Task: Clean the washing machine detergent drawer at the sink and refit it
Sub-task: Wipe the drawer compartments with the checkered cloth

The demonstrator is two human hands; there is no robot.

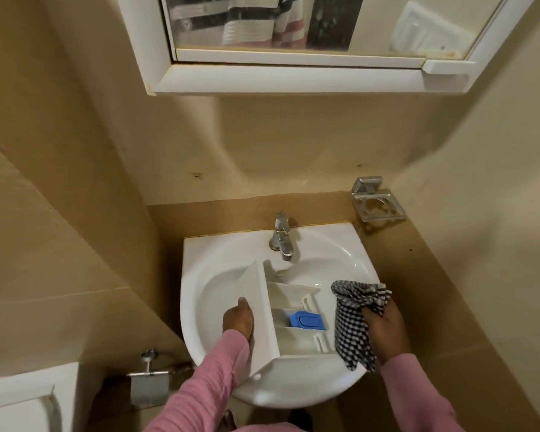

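The drawer [286,333] is held over the sink [200,254], in the 6 o'clock half of the basin. This way any drip or dirt falls into the bowl and not on the floor. Its front panel is turned to 9 o'clock and its open compartments face up, so the inside can be reached from above.

The left hand [238,321] is placed on the front panel, with the thumb seen on the outer face. Its grip is closed on the panel, probably because this is the strongest part to carry the weight.

At 3 o'clock, just beside the rear end of the drawer, a checkered cloth [353,325] is bunched in the right hand [384,328]. The grip is closed on the cloth, and most of the fabric hangs free for wiping. The cloth is not yet inside the compartments.

A blue cap [307,321] is seen in the middle compartment. The tap [281,236] stands at 12 o'clock, and no running water is seen. It is judged that the wiping is about to be done and the refitting is left for later.
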